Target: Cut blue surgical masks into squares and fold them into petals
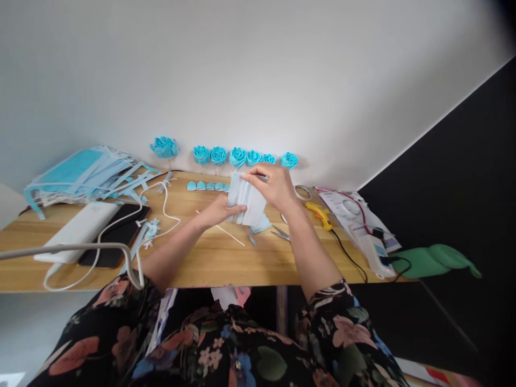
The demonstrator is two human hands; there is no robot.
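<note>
Above the middle of the wooden table, a pale, pleated face mask [246, 203] hangs between my hands. My left hand [220, 210] grips its left edge, with the thumb lying across the front. At its top edge, the thumb and fingers of my right hand [274, 186] pinch the material. Just below lie a light blue cut piece [263, 222], a pair of scissors [281, 234] partly behind my right forearm, and a thin stick [228, 234]. Behind my hands is a row of small folded blue pieces [209, 186], partly hidden by the mask.
Several blue flowers [218, 155] on sticks stand along the wall. At left are a pile of masks [76, 172], a white power bank [80, 228], a black phone [116, 236] and a looping white cable [166, 199]. At right are a yellow glue gun [320, 215] and a power strip [377, 252].
</note>
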